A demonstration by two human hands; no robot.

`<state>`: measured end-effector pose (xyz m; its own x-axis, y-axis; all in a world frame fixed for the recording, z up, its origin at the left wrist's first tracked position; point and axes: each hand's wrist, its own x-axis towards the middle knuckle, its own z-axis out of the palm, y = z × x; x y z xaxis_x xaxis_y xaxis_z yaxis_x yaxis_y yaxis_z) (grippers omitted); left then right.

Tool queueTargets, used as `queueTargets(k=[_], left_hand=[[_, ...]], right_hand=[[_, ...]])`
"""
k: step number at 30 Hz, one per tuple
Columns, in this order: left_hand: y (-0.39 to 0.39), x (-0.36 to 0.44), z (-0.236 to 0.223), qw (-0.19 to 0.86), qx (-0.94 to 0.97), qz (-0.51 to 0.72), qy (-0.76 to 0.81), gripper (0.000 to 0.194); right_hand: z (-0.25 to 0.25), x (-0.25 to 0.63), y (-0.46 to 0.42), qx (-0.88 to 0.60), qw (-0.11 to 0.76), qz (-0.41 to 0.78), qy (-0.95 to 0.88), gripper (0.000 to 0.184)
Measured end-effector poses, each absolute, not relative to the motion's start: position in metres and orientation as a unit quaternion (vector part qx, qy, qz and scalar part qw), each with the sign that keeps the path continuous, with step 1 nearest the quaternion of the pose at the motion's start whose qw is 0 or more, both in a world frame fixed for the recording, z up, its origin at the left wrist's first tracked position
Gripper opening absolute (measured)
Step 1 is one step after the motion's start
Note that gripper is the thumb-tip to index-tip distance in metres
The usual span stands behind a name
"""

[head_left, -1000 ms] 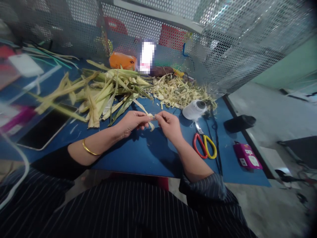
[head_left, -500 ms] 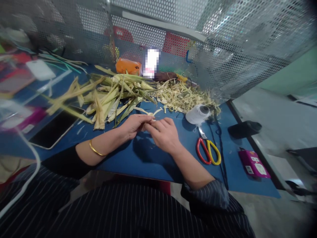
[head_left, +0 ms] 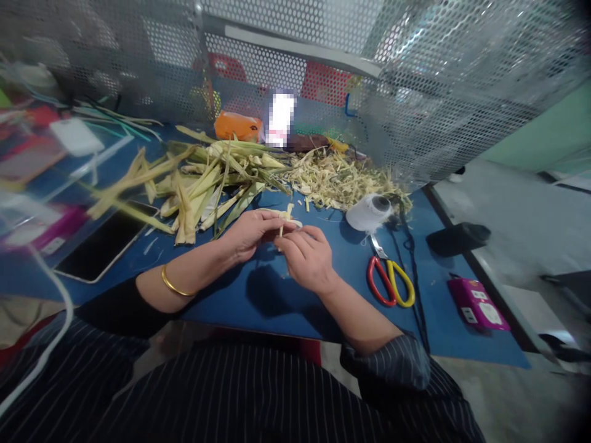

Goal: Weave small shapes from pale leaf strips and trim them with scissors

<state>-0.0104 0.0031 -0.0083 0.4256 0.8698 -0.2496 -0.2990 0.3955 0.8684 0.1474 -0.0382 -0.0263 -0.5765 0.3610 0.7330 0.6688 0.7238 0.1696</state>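
Between my hands is a small piece of folded pale husk strips (head_left: 288, 216), crossed over each other, held above the blue table. My left hand (head_left: 255, 234) pinches it from the left side between thumb and fingers. My right hand (head_left: 308, 253) is closed on its lower right part, where a strip end points down toward the thumb. Part of the piece is hidden by my fingers. Just beyond my hands lies a pile of long dried corn husks (head_left: 217, 178). A heap of shredded husk bits (head_left: 332, 178) spreads to its right.
Right of my hands stand a white thread spool (head_left: 367, 213) and scissors (head_left: 391, 280) with red and yellow handles. Farther right are a black cylinder (head_left: 458, 239) and a purple packet (head_left: 478, 303). A dark phone (head_left: 104, 243) lies left. A perforated metal screen (head_left: 295, 55) borders the back.
The husk strips have turned in my fingers: one end now stands up and another points down. My right hand has shifted slightly lower, and both hands keep their grip.
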Motion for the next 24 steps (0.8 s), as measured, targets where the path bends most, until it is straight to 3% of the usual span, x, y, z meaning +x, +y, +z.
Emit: queueTargets(k=[9, 14, 19, 24], left_hand=[[0.003, -0.01, -0.01, 0.735, 0.365, 0.407, 0.401, 0.014], [0.008, -0.013, -0.007, 0.737, 0.357, 0.416, 0.396, 0.011], [0.007, -0.015, -0.006, 0.735, 0.378, 0.399, 0.396, 0.023], [0.006, -0.013, -0.012, 0.69, 0.431, 0.4, 0.421, 0.016]], right_hand=[[-0.026, 0.149, -0.04, -0.226, 0.375, -0.162, -0.885, 0.018], [-0.025, 0.156, -0.031, -0.444, 0.5, 0.017, -0.743, 0.017], [-0.025, 0.155, -0.023, -0.529, 0.448, 0.262, -0.671, 0.024], [-0.024, 0.153, -0.022, -0.494, 0.42, 0.411, -0.641, 0.027]])
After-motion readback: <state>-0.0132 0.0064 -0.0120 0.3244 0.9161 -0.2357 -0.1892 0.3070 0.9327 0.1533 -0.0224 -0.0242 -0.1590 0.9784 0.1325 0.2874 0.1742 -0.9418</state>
